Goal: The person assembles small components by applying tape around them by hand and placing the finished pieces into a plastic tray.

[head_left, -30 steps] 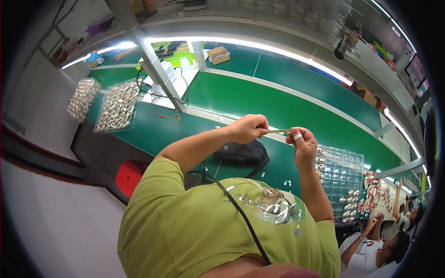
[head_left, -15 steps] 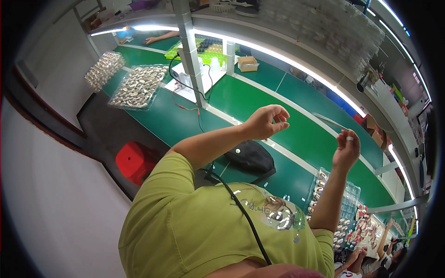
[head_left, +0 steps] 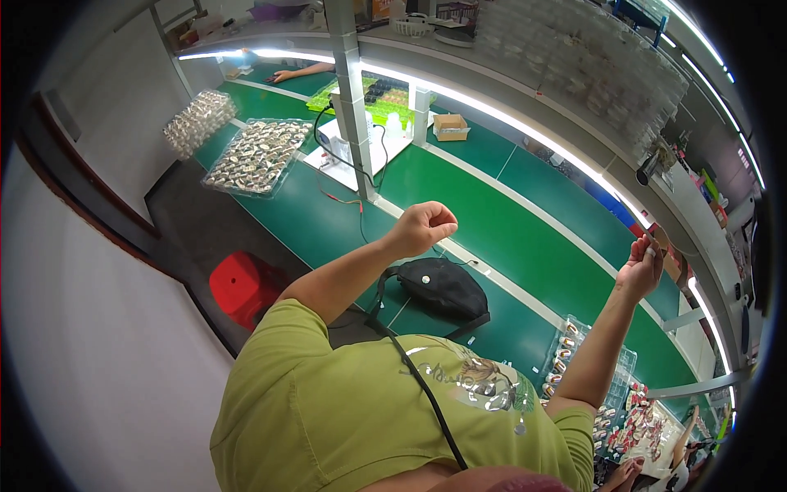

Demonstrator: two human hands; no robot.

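Note:
My left hand [head_left: 422,229] is raised above the green worktable, its fingers curled and closed toward the thumb; anything between the fingertips is hidden. Below it on the table lies a black waist bag [head_left: 443,287] with its strap. Farther right, my right hand [head_left: 640,267] is lifted near the lit shelf edge. Its fingers are pinched together on a thin strip [head_left: 649,234], seen almost end-on, and a white band circles one finger. The two hands are well apart, and neither touches the table.
Clear trays of small parts [head_left: 258,156] lie at the far left. A shelf post [head_left: 351,107] stands beside a white board [head_left: 373,164] with bottles and wires. There is a small carton [head_left: 450,127], a red stool [head_left: 239,287] and, lower right, another tray [head_left: 566,348] near other people's hands.
My left hand has moved left and slightly down, its fingers closing from a looser curl. My right hand has shifted right and slightly down; the strip it holds now appears much shorter.

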